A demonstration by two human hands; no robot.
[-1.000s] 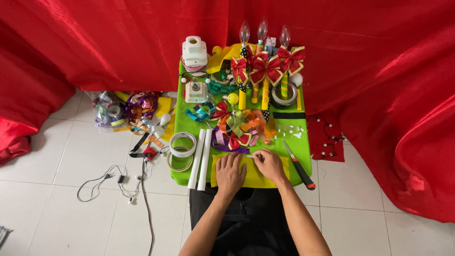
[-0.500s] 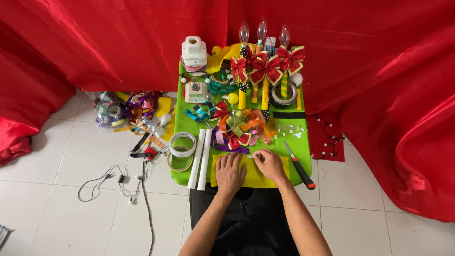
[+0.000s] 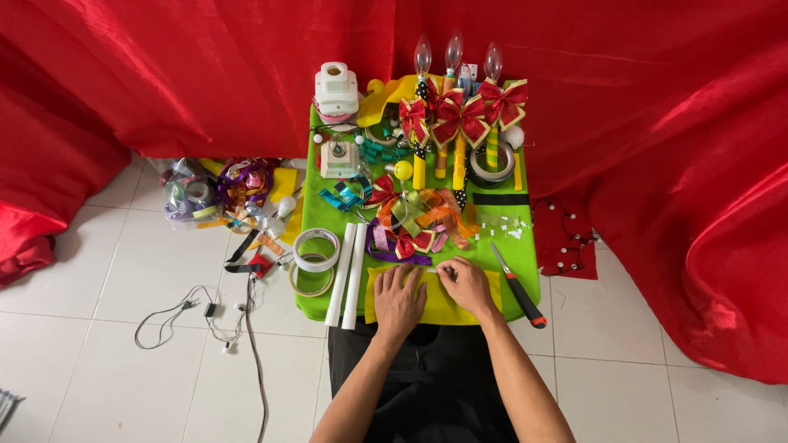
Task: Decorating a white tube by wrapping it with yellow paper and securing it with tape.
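Both hands, left (image 3: 400, 297) flat and right (image 3: 465, 283) pinching, pressed the yellow sheet (image 3: 435, 308), which looked thin, light, floppy, best held by its edges.

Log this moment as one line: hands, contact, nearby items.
left hand: flat on yellow sheet | right hand: fingertips pinching at sheet's top edge | utility knife: right of sheet, untouched | white rolls: left

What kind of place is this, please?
Probably a home craft corner: a small green table crowded with ribbon bows and tape rolls, on a tiled floor, with a red cloth backdrop.
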